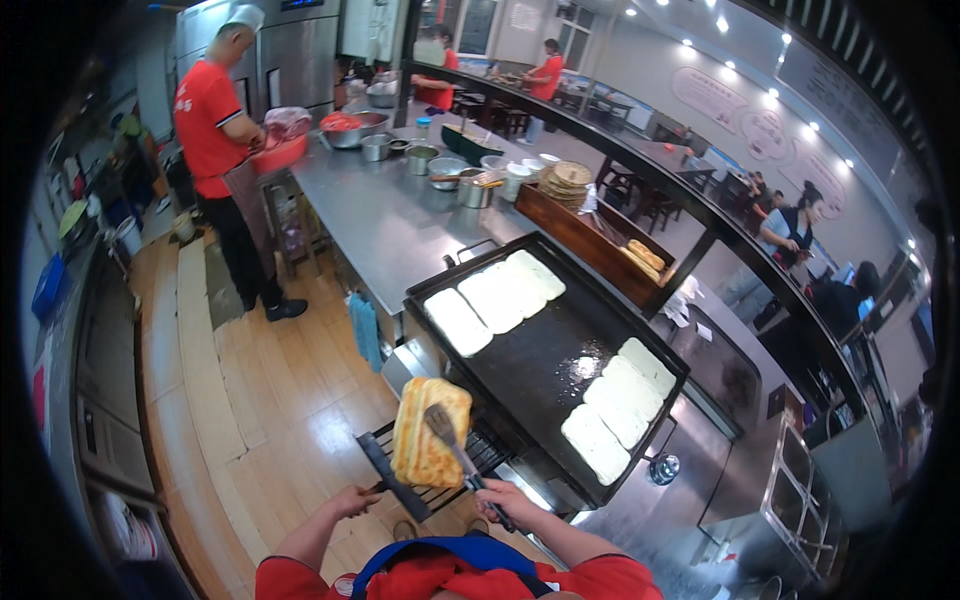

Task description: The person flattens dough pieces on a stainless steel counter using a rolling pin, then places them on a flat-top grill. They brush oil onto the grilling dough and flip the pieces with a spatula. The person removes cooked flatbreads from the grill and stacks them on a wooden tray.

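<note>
My left hand (356, 501) grips the small dark handle at the front of a slatted metal rack (391, 474), pulled out below the griddle. In my right hand (504, 501) is a pair of kitchen tongs (456, 448), its dark head lying across a stack of browned flatbreads (431, 429). The stack is over the rack; whether it rests there or hangs from the tongs, I cannot tell. On the black griddle (525, 375), pale dough slabs (495, 298) lie in a row at the far-left end, and more pale slabs (619, 412) line the near-right end.
Past the griddle, a wooden box (540, 212) holds woven mats and browned breads (645, 259). Pots and bowls (474, 191) stand on the steel counter (352, 217). A co-worker (217, 135) stands at its far end by a red basin (279, 155). A teal towel (365, 330) hangs below.
</note>
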`<state>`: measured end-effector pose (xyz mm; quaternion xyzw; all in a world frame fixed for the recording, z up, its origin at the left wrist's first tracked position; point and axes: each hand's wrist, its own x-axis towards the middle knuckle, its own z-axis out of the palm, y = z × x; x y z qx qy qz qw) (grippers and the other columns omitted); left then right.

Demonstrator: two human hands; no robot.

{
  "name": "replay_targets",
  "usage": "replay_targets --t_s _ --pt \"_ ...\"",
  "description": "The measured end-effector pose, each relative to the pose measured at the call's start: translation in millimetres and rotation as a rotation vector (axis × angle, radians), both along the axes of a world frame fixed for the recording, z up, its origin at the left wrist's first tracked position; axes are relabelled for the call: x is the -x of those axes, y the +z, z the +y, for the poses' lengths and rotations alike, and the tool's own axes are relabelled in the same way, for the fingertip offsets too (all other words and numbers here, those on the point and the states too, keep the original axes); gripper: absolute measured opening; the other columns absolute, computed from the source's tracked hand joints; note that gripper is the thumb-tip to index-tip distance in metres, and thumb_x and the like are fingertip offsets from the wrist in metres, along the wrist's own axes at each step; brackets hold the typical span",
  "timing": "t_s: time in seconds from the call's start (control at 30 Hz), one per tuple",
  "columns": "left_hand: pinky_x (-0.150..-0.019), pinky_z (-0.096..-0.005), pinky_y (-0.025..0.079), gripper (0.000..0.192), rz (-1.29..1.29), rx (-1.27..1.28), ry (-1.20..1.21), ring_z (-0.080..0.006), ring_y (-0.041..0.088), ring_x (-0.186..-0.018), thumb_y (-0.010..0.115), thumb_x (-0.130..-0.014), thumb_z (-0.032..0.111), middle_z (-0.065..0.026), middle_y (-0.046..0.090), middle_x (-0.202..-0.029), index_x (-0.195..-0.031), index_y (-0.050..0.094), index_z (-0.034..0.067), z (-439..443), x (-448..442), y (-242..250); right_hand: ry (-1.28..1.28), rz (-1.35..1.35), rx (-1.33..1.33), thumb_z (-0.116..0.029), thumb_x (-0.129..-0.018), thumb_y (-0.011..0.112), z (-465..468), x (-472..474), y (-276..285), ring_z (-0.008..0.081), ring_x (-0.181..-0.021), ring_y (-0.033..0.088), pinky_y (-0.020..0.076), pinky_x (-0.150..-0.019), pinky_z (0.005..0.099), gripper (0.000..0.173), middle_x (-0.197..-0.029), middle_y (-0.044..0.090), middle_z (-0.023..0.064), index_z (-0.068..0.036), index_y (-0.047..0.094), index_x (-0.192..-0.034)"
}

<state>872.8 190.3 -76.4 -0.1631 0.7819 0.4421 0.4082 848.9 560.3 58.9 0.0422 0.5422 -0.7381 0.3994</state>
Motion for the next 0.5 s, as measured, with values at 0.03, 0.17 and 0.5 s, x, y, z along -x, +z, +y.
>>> replay_targets --t_s 0.03,0.17,0.5 --pt "-0.049 -0.0251 0.042 0.054 0.005 -0.107 0.050 -0.0108 0.052 -0.059 0.050 -0.084 0.060 -0.0033 0.061 -0.076 -0.102 0.063 0.011 23.5 17.7 -0.5 -0.052 0.017 -0.037 -0.017 -0.090 0.054 12.0 6.2 12.8 0.0092 -0.052 0.048 0.0363 -0.045 0.0207 0.013 -0.069 0.056 0.0038 -0.004 0.056 -0.090" --pt "-0.075 -0.0371 0.048 0.078 -0.197 -0.956 0.522 -0.0232 0.060 -0.086 0.021 -0.085 0.072 -0.0129 0.061 -0.108 -0.127 0.046 0.010 119.8 86.3 -10.2 -0.275 0.154 0.054 -0.015 -0.091 0.053 75.0 53.1 55.1 0.0099 -0.051 0.049 0.0376 -0.045 0.0214 0.021 -0.070 0.058 0.0052 -0.005 0.056 -0.109" --pt "-0.090 -0.0488 0.044 0.084 -0.166 -0.345 0.696 -0.0389 0.056 -0.101 0.027 -0.086 0.069 -0.0258 0.052 -0.117 -0.136 0.025 0.001 108.3 -28.4 -78.4 -0.597 0.420 -0.411 -0.017 -0.085 0.058 286.5 298.4 89.9 0.0127 -0.046 0.050 0.0394 -0.042 0.0262 0.009 -0.060 0.055 0.0048 -0.009 0.054 -0.081"
